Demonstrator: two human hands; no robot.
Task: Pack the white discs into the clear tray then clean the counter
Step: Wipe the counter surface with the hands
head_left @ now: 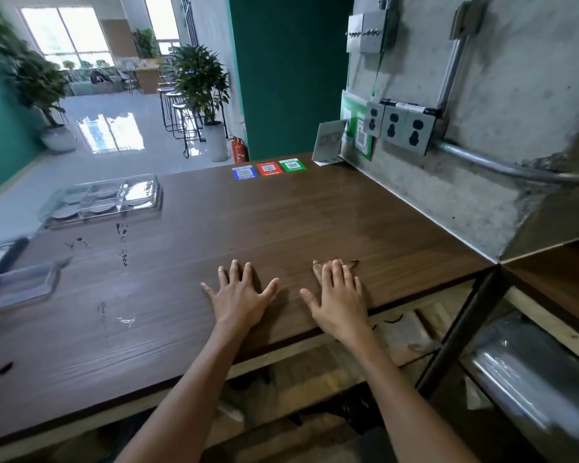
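Note:
A clear tray [149,192] with a lid stands at the far left of the brown wooden counter [298,215]. Several pale discs [107,194] lie in its compartments. My left hand [239,295] rests flat on the counter near the front edge, fingers spread, holding nothing. My right hand [340,295] lies flat beside it, fingers spread, also holding nothing. Both hands are well to the right of the tray. Wet streaks and drops [122,242] mark the counter between the tray and my hands.
A second clear container [19,289] sits at the left edge. Blue, red and green code stickers [268,168] lie at the counter's back. A concrete wall with sockets [405,128] bounds the right side. A white card [330,142] leans in the corner.

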